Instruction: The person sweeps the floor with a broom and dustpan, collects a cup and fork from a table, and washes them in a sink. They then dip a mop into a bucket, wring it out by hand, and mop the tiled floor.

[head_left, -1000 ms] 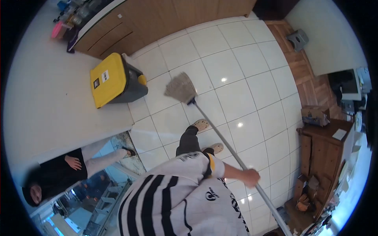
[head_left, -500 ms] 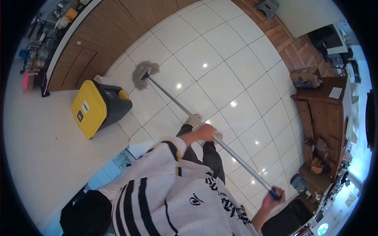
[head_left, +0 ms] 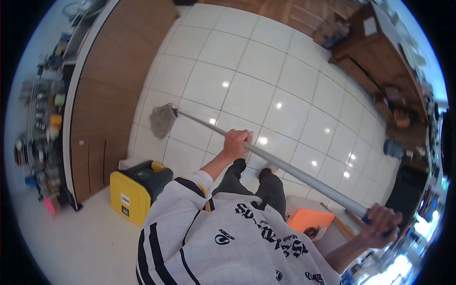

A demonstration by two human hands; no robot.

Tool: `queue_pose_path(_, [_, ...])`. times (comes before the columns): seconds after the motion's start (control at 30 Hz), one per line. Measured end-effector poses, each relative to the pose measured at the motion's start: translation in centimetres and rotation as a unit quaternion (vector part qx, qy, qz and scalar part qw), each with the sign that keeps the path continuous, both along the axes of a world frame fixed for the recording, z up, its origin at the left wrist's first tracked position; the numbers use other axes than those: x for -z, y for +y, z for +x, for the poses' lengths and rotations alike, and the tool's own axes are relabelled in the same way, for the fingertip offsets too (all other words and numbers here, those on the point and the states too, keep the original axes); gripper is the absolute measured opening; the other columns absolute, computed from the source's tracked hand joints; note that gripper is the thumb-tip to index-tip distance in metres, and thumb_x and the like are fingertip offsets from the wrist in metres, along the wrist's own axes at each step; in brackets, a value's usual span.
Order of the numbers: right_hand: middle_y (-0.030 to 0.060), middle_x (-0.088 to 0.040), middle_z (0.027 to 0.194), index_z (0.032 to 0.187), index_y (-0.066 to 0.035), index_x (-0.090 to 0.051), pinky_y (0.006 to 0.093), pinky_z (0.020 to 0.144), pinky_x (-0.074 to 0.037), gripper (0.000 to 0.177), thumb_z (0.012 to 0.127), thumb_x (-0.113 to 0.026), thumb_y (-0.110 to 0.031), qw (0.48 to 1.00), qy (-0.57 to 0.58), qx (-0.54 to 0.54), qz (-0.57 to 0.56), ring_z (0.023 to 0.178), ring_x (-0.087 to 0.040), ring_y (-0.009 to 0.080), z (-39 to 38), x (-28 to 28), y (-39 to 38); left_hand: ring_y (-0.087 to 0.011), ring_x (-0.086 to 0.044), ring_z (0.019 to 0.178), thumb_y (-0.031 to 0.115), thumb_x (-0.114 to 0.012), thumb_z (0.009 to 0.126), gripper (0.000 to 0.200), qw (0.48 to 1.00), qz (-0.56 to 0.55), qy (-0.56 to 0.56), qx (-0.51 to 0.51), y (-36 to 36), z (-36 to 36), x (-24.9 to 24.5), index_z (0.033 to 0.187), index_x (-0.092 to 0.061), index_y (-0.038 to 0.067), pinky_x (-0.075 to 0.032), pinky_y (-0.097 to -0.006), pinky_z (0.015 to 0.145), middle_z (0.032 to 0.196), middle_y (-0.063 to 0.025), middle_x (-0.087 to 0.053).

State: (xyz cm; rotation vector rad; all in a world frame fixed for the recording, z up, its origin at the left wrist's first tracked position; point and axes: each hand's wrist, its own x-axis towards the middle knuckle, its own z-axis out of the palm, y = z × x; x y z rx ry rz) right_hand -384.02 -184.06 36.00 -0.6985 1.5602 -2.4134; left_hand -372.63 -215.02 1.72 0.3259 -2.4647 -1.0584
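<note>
A mop runs slantwise across the view, its grey pole (head_left: 294, 172) passing in front of my legs. Its grey string head (head_left: 162, 120) rests on the white tiles at the left, close to the wooden cabinet front. My left hand (head_left: 237, 144) is wrapped round the middle of the pole. At the lower right, my right hand (head_left: 382, 225) is closed round the dark blue grip at the pole's top end.
A black bin with a yellow lid (head_left: 129, 197) stands at my left, beside the wooden cabinet (head_left: 111, 90). An orange container (head_left: 309, 222) is near my right leg. Brown wooden furniture (head_left: 380, 57) and a cardboard box (head_left: 331, 32) stand at the upper right. A water jug (head_left: 393, 148) is farther down.
The mop head has shifted nearer the cabinet, and its strings trail differently. My right hand and the pole's top end have swung outward and up. The view has turned, and the orange container now shows.
</note>
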Motion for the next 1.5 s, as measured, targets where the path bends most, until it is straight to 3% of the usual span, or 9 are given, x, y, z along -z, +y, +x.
queue_pose_path(0.3, [0.0001, -0.038, 0.058, 0.066, -0.012, -0.041, 0.0318, 0.067, -0.037, 0.031, 0.094, -0.041, -0.027, 0.945, -0.011, 0.327, -0.023, 0.059, -0.042, 0.0135, 10.5, -2.2, -2.3, -0.0314, -0.053, 0.065, 0.032, -0.07, 0.074, 0.038, 0.99, -0.049, 0.088, -0.097, 3.3, -15.2, 0.3, 0.055, -0.052, 0.005, -0.038, -0.0401, 0.066, 0.06, -0.0122, -0.052])
queue_pose_path(0.47, [0.0007, -0.039, 0.065, 0.075, -0.01, -0.048, 0.0337, 0.067, -0.036, 0.034, 0.094, -0.044, -0.037, 0.841, -0.019, 0.527, -0.117, 0.06, -0.039, 0.0149, 18.3, -2.5, 4.7, -0.0356, -0.054, 0.058, 0.035, -0.068, 0.075, 0.044, 0.937, -0.061, -0.078, 0.335, 6.7, -14.3, -4.3, 0.05, -0.051, 0.003, -0.044, -0.0425, 0.062, 0.054, -0.0151, -0.054])
queue_pose_path(0.67, [0.01, -0.048, 0.076, 0.085, 0.001, -0.053, 0.0346, 0.07, -0.039, 0.025, 0.084, -0.051, -0.024, 0.738, 0.161, 0.654, -0.042, 0.067, -0.046, 0.0208, 38.3, -7.3, 15.2, -0.0359, -0.054, 0.054, 0.035, -0.064, 0.071, 0.035, 0.659, -0.124, -0.222, 0.708, 15.4, -3.3, -12.9, 0.056, -0.059, 0.004, -0.041, -0.0432, 0.051, 0.054, -0.017, -0.055])
queue_pose_path(0.73, [0.0151, -0.05, 0.079, 0.087, 0.005, -0.052, 0.0353, 0.074, -0.041, 0.031, 0.082, -0.052, -0.026, 0.487, 0.192, 0.852, 0.016, 0.076, -0.052, 0.0251, 42.9, -10.5, 14.4, -0.032, -0.052, 0.049, 0.038, -0.064, 0.072, 0.037, 0.515, -0.104, -0.296, 0.798, 19.4, 0.9, -15.3, 0.06, -0.061, 0.003, -0.04, -0.0413, 0.048, 0.052, -0.0161, -0.054])
queue_pose_path(0.9, [0.0095, -0.049, 0.072, 0.092, -0.001, -0.053, 0.029, 0.055, -0.042, 0.018, 0.084, -0.052, -0.018, 0.668, 0.275, 0.691, 0.016, 0.057, -0.048, 0.0167, 54.3, -17.5, 9.6, -0.0285, -0.049, 0.045, 0.04, -0.066, 0.073, 0.043, 0.277, -0.049, -0.289, 0.915, 25.1, 8.9, -19.1, 0.059, -0.058, 0.0, -0.038, -0.0396, 0.046, 0.049, -0.0144, -0.051])
queue_pose_path(0.97, [0.0023, -0.042, 0.058, 0.086, -0.009, -0.053, 0.0274, 0.043, -0.042, 0.012, 0.087, -0.052, -0.021, 0.704, 0.298, 0.645, -0.005, 0.048, -0.044, 0.0133, 51.5, -18.7, 4.6, -0.0325, -0.05, 0.046, 0.038, -0.064, 0.076, 0.043, 0.338, 0.025, -0.202, 0.919, 25.8, 10.5, -17.8, 0.057, -0.055, 0.0, -0.039, -0.0407, 0.047, 0.047, -0.0145, -0.049])
queue_pose_path(1.1, [0.002, -0.039, 0.057, 0.094, -0.009, -0.046, 0.0271, 0.034, -0.033, 0.012, 0.088, -0.051, -0.018, 0.401, 0.208, 0.867, 0.21, 0.043, -0.041, 0.0126, 45.5, -16.7, -2.1, -0.039, -0.052, 0.051, 0.033, -0.06, 0.081, 0.041, 0.52, 0.217, -0.012, 0.826, 25.7, 12.7, -10.6, 0.054, -0.051, 0.003, -0.041, -0.0436, 0.05, 0.047, -0.0153, -0.049])
queue_pose_path(1.23, [0.0027, -0.04, 0.054, 0.078, -0.006, -0.045, 0.0257, 0.041, -0.035, 0.012, 0.086, -0.05, -0.014, 0.496, 0.274, 0.82, 0.078, 0.04, -0.034, 0.0111, 45.1, -16.1, -6.8, -0.0404, -0.055, 0.058, 0.032, -0.056, 0.083, 0.038, 0.449, 0.019, -0.146, 0.881, 24.0, 10.3, -11.4, 0.056, -0.056, 0.005, -0.043, -0.0494, 0.058, 0.054, -0.0174, -0.055])
queue_pose_path(1.5, [0.0017, -0.04, 0.057, 0.069, -0.008, -0.045, 0.0211, 0.052, -0.036, 0.013, 0.069, -0.052, 0.003, 0.361, 0.067, 0.929, 0.052, 0.052, -0.037, 0.0103, 44.8, -2.8, -11.9, -0.0328, -0.06, 0.073, 0.023, -0.067, 0.061, 0.022, 0.354, -0.14, -0.106, 0.919, 27.1, 0.2, 0.3, 0.082, -0.068, 0.014, -0.047, -0.0426, 0.068, 0.076, -0.0105, -0.064])
